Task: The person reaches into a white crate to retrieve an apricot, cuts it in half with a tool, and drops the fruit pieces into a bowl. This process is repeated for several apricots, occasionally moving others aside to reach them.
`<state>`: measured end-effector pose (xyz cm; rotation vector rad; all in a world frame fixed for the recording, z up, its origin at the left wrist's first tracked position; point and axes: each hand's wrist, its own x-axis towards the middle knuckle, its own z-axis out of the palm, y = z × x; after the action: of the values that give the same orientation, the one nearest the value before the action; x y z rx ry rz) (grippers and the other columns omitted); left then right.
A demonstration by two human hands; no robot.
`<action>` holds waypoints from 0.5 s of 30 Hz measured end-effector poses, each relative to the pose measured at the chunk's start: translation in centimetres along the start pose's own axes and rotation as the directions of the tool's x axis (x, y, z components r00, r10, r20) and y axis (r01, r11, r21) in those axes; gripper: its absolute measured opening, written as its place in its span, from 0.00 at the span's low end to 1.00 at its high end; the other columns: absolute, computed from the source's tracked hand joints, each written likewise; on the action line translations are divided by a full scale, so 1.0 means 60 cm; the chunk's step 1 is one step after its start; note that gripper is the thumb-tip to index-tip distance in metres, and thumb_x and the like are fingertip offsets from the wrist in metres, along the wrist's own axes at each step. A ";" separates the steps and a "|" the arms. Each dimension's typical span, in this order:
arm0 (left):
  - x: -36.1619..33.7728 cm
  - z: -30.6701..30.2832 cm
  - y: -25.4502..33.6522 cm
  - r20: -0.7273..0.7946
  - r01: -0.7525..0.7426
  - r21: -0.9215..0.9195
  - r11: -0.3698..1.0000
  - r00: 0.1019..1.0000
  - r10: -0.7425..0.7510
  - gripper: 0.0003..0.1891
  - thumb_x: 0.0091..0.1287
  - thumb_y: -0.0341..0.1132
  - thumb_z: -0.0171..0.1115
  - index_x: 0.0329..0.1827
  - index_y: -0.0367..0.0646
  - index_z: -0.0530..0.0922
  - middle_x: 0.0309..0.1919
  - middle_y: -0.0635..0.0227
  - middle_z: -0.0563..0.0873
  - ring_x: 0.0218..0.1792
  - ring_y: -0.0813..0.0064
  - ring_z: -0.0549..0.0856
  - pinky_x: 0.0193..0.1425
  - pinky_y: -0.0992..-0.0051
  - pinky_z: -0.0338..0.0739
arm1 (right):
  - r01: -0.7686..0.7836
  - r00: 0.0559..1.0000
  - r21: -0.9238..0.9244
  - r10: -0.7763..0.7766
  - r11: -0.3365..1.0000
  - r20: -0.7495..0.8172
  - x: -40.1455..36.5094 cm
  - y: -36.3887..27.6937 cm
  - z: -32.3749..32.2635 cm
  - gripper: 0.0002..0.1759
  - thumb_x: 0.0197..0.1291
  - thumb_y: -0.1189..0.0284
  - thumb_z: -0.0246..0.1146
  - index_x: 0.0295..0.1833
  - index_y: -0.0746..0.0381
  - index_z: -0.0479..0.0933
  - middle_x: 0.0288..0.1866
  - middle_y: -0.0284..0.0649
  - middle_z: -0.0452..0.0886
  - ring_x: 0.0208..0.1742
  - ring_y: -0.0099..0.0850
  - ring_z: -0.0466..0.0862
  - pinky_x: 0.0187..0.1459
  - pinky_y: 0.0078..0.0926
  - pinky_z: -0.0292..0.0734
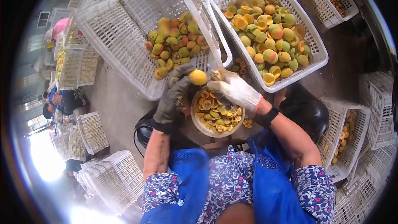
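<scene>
My left hand (173, 93), in a dark, dirty glove, holds a yellow apricot half (197, 77) at its fingertips, the rounded skin side showing. Close beside it, my right hand (235, 89) in a whitish glove is closed around a small brownish piece with a shiny metallic spot (216, 75); I cannot tell what it is. Right below both hands stands a round tub (202, 129) with apricot scraps and pits (219, 114). Ahead to the left, a white crate (108, 37) leans tilted, with greenish and reddish apricots (182, 37) in its lower end.
A white crate (297, 76) full of apricots and hollowed halves (271, 37) stands ahead right. Another crate (329, 20) of orange pieces is beyond it. More crates (350, 141) stand at right and left (116, 178). A person (56, 99) sits far left.
</scene>
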<state>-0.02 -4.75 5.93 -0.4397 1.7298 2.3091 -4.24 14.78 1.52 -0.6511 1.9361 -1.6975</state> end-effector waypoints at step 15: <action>0.008 0.082 -0.060 -0.164 -0.253 -0.165 0.953 0.960 0.227 0.23 0.77 0.51 0.43 0.61 0.41 0.68 0.54 0.64 0.76 0.54 0.72 0.78 0.61 0.70 0.76 | 0.314 0.854 -0.773 -0.520 0.551 -0.024 -0.027 0.035 0.038 0.09 0.53 0.76 0.62 0.41 0.64 0.77 0.39 0.45 0.79 0.31 0.41 0.83 0.28 0.35 0.80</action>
<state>0.30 0.99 3.81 -0.4599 1.7240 2.6873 -1.61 14.30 -0.77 -1.3575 2.8847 -1.1595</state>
